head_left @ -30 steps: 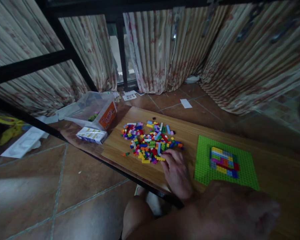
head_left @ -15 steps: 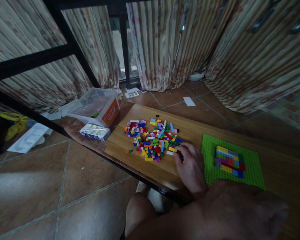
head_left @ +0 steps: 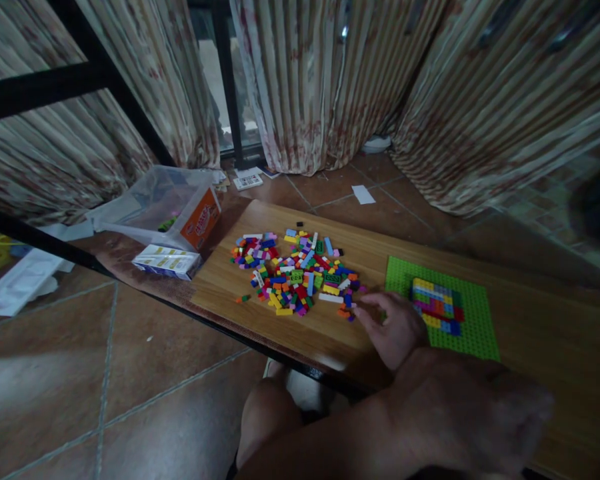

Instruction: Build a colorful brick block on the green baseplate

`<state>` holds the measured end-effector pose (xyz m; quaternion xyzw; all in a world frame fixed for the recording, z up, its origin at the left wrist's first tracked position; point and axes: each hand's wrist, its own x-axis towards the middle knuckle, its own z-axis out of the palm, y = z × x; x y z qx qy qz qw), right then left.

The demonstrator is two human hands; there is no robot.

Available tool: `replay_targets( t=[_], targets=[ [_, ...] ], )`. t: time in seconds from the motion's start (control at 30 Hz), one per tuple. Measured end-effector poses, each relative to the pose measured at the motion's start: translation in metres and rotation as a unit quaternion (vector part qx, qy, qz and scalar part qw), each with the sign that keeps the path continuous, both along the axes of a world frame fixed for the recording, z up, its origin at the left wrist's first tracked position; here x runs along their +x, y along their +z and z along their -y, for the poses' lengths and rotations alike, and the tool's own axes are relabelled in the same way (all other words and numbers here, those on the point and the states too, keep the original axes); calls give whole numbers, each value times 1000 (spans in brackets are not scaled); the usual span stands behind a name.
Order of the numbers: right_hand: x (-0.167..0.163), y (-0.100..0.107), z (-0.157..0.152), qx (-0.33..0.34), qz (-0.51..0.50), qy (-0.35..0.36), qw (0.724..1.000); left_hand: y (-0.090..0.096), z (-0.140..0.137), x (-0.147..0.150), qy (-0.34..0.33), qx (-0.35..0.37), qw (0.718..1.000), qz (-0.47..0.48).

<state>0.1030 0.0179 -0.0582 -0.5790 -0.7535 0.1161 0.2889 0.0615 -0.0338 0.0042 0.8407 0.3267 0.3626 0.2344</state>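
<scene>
At the right edge of a pile of small colored building bricks, my right hand has its thumb and forefinger curled close together in a pinch. Whatever lies between those fingertips is too small to make out. Orange, blue and purple bricks lie right beside the tips, and a long white brick is a little to the left. My left hand crosses low in front, dim and blurred, its fingers hidden. Behind the hands, a green baseplate carries a layered block of multicolored bricks.
The wooden board rests on a dark-edged low table. On its left stand a clear plastic tub with an orange label and a small white-and-blue box. Striped curtains hang behind. A white paper lies on the tiled floor.
The view has shifted, so the scene sits further left. My right hand has drawn away from the pile's edge; the long white brick and several orange and blue bricks there now show.
</scene>
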Motion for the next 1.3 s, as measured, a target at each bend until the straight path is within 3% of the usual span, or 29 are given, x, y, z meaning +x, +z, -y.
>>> replay_targets(
  t=[0.2, 0.57, 0.9, 1.1, 1.3],
  targets=[
    [-4, -3, 7, -97, -29, 39, 994, 2, 1, 2, 8, -42, 999, 16],
    [-15, -3, 4, -104, -18, 27, 994, -1, -3, -3, 2, -34, 999, 3],
    [-21, 0, 5, -53, -45, 42, 997, -2, -5, -6, -7, -24, 1000, 19],
    [-22, 11, 4, -10, -46, 16, 999, 0, -4, -9, 0, -6, 996, 85],
    [-18, 9, 3, 14, -82, 40, 996, 3, -4, -10, 3, 19, 992, 128]
  ],
)
